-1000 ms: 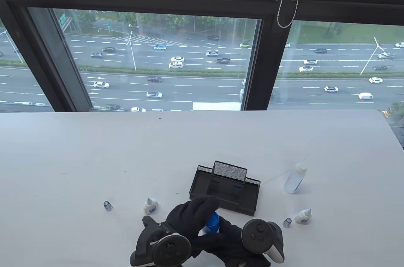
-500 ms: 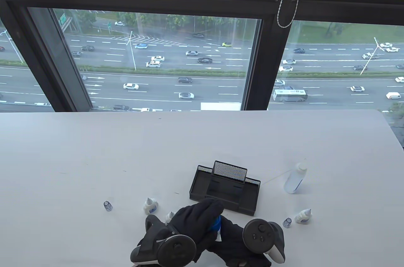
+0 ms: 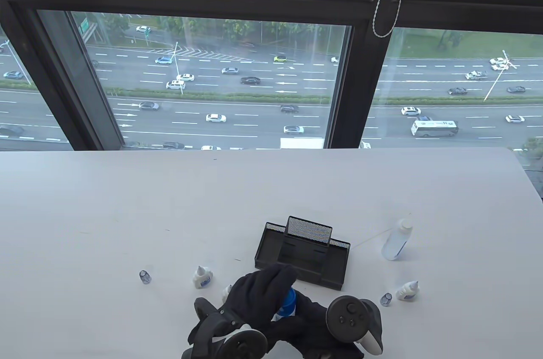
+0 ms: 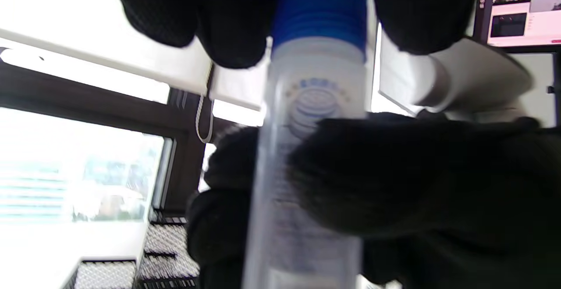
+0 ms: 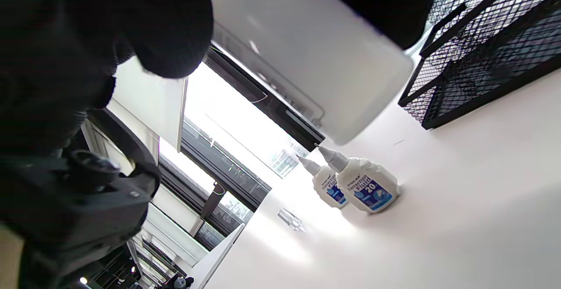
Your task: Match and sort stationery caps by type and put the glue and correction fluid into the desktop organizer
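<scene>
Black-gloved left hand [image 3: 254,291] pinches the blue cap [image 3: 289,300] of one glue bottle [image 4: 302,183] gripped by the right hand [image 3: 316,325], near three correction fluid bottles [image 3: 202,277] and two clear caps [image 3: 145,276].

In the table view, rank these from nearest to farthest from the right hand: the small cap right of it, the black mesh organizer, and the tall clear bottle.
From the right hand:
1. Small cap, just to its right on the table.
2. Black mesh organizer, behind it.
3. Tall clear bottle, farther back on the right.
</scene>
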